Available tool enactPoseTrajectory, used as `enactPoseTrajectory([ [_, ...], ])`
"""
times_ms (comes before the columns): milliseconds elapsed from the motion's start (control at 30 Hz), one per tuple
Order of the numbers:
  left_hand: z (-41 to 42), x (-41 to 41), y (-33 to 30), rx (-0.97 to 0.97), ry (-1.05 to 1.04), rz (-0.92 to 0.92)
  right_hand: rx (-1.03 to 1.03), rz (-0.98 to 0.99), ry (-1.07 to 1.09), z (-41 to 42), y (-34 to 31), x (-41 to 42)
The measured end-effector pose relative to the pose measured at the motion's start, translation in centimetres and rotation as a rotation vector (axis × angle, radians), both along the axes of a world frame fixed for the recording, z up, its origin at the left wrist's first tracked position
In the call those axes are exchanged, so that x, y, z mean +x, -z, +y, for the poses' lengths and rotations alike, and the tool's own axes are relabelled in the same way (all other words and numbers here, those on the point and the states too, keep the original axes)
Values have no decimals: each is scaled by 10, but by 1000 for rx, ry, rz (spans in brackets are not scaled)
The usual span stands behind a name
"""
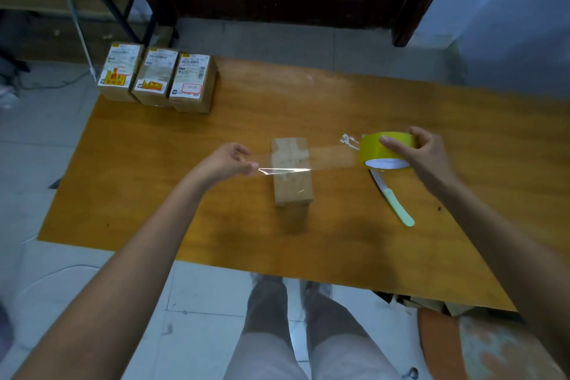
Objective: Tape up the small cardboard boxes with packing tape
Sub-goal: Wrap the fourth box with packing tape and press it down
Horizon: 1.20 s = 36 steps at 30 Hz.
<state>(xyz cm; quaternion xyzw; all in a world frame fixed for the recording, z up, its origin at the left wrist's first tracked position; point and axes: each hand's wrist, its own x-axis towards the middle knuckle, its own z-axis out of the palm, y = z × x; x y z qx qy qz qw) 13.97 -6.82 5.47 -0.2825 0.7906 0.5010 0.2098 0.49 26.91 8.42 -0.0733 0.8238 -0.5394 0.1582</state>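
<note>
Clear glossy tape strip (308, 160) stretched from round yellow roll (384, 149) over rectangular cardboard box (291, 176).

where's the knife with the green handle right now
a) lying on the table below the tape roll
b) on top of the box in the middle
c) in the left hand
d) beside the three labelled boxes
a: the knife lies flat on the table, its blade running under the tape roll that the right hand holds; no hand touches it.
</note>
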Motion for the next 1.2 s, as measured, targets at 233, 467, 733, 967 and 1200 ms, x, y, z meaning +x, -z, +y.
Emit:
enactPoseTrajectory([
  [233, 9, 0, 28, -98, -126, 51, 96, -13, -39, 1, 26, -4],
  [467, 12, -4, 48, -122, -178, 34, 115, -32, -38, -4, 41, -13],
  [733, 13, -10, 68, -138, -205, 15, 160, -48, -55, -5, 57, -22],
  [967, 25, -14, 86, -129, -253, -12, 174, -67, -61, -11, 72, -18],
  [1200, 18, 4, 90, -181, -431, -119, 185, -37, -71, -12, 71, -17],
])
